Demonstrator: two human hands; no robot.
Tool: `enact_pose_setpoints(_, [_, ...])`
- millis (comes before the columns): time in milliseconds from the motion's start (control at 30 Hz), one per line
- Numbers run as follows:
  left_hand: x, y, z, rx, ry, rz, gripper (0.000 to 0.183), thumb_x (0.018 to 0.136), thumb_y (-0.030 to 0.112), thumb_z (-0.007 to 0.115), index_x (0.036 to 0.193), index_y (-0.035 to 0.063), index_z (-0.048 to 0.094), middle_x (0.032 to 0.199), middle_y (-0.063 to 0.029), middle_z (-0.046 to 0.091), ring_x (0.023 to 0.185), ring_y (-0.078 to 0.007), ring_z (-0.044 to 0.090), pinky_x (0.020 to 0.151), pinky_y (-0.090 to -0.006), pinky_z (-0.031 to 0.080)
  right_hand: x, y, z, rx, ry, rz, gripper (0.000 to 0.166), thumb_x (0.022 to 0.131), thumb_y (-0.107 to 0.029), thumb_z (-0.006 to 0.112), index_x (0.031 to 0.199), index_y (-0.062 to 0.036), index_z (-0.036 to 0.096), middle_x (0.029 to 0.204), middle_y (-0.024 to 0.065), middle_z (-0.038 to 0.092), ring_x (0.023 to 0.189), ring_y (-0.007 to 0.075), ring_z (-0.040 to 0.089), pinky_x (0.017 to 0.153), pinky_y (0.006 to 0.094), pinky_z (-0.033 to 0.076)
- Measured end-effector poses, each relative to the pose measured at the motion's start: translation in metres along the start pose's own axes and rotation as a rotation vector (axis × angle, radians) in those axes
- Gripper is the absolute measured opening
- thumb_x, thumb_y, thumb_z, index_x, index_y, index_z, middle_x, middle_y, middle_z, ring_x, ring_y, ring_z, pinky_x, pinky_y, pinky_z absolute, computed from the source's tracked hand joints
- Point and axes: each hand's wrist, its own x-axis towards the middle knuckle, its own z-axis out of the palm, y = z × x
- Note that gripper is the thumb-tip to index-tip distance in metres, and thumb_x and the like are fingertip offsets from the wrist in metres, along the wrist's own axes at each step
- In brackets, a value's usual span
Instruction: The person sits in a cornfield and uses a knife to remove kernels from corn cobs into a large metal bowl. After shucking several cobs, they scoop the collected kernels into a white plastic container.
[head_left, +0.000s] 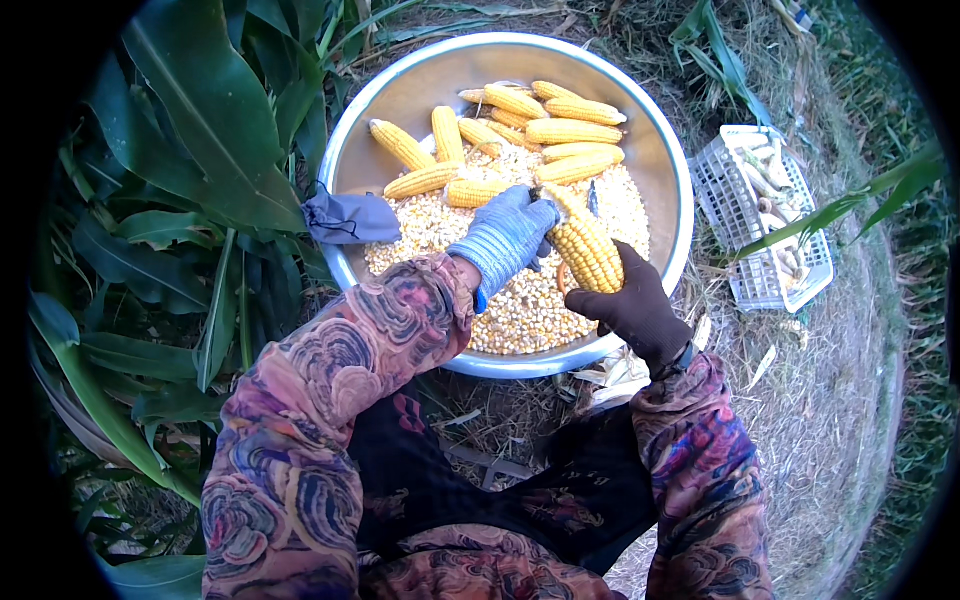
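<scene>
My right hand (637, 304), in a dark brown knit glove, grips the lower end of a yellow ear of corn (589, 244). The ear is tilted, its pale tip up and to the left, with its visible kernel rows mostly full. My left hand (506, 232), in a light blue-grey knit glove, is against the ear's upper left side. Its fingers curl out of sight, so its hold is hidden. Under both hands, loose kernels (517, 319) lie in a wide metal basin (352, 154). An orange curved piece (561, 277) and a dark slim object (593, 199) show beside the ear.
Several whole ears (574, 131) lie on the kernels towards the far side. A grey drawstring pouch (352, 217) hangs over the left rim. A white plastic basket (739, 289) holding pale cobs stands at right. Corn leaves (202, 127) crowd the left; husks (622, 371) lie near the basin.
</scene>
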Motion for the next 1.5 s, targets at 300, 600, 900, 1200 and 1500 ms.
enact_pose_setpoints(300, [-0.003,0.003,-0.006,-0.096,-0.142,0.046,0.028,0.084,0.029,0.052,0.100,0.0057,0.051,0.078,-0.0047,0.052,0.060,-0.0107,0.053,0.045,-0.0225,0.042,-0.002,-0.002,-0.001,0.290,-0.059,0.008,0.056,0.064,-0.013,0.074,0.110,0.0008,0.046,0.080,0.0065,0.058,0.060,0.0110,0.056,0.047,0.0233,0.045])
enact_pose_setpoints(600, [-0.005,0.002,0.003,0.114,0.107,0.177,0.036,0.085,0.035,0.049,0.101,0.0026,0.050,0.073,-0.0095,0.058,0.056,-0.0129,0.057,0.044,-0.0268,0.047,-0.004,-0.006,0.003,0.337,-0.103,0.089,0.046,0.067,-0.013,0.070,0.106,0.0002,0.048,0.076,0.0054,0.057,0.058,0.0121,0.055,0.049,0.0238,0.045])
enact_pose_setpoints(900, [-0.007,0.013,-0.007,-0.032,-0.067,0.071,0.034,0.087,0.036,0.047,0.098,0.0035,0.051,0.080,-0.0053,0.054,0.060,-0.0112,0.054,0.042,-0.0220,0.044,0.002,0.000,0.001,0.508,-0.192,0.067,0.042,0.068,-0.009,0.068,0.104,0.0007,0.050,0.078,0.0057,0.056,0.058,0.0125,0.055,0.051,0.0229,0.044])
enact_pose_setpoints(1200, [-0.004,0.012,-0.018,-0.263,-0.237,0.080,0.029,0.085,0.019,0.048,0.108,0.0003,0.048,0.082,-0.0068,0.053,0.069,-0.0118,0.056,0.046,-0.0227,0.049,0.000,-0.003,-0.004,0.604,-0.198,0.068,0.038,0.068,-0.010,0.065,0.101,0.0016,0.050,0.076,0.0067,0.055,0.055,0.0131,0.054,0.046,0.0228,0.043])
enact_pose_setpoints(1500, [-0.006,0.013,-0.015,0.058,-0.071,0.230,0.043,0.080,0.021,0.057,0.117,0.0031,0.044,0.092,-0.0079,0.056,0.071,-0.0125,0.058,0.051,-0.0241,0.049,0.001,-0.005,0.000,0.551,-0.200,0.067,0.037,0.068,-0.010,0.066,0.099,0.0019,0.051,0.075,0.0068,0.055,0.055,0.0133,0.054,0.047,0.0234,0.044])
